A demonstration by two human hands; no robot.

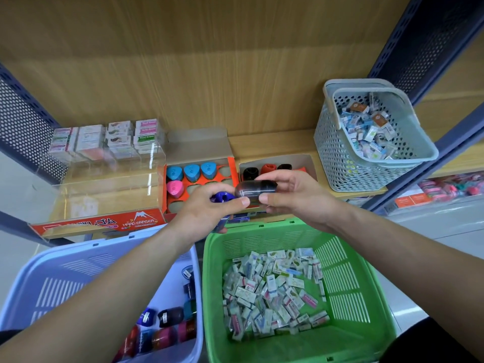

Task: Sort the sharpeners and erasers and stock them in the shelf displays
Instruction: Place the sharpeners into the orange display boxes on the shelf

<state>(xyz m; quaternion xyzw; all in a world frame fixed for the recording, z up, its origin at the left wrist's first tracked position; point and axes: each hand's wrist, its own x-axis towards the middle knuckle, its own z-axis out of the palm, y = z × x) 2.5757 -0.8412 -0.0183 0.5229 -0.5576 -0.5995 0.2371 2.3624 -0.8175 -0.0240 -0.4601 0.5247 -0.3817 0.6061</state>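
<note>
Both hands are raised over the near edge of the wooden shelf [275, 142]. The right hand [298, 197] pinches a dark capsule sharpener [255, 188] between thumb and fingers and holds it level, just in front of the white box [310, 161]. The left hand [207, 208] has its fingers curled round a blue sharpener [222, 198], and its thumb tip lies just beside the capsule's left end; whether they touch cannot be told. The white box holds black and red sharpeners [268, 167] along its far side. Immediately to its left, the orange tray [230, 163] holds three light-blue sharpeners [192, 172] in its far row and one pink sharpener [175, 189] nearer, with other sockets vacant. Further left, a clear display case [104, 184] contains stacked eraser packs [117, 138] at its far end. A grey basket [340, 158] of boxed erasers stands at the right of the shelf. Below, near the person, a green basket [353, 284] holds loose erasers [272, 292], and a pale blue basket [65, 271] to its left holds mixed sharpeners [170, 317].
</note>
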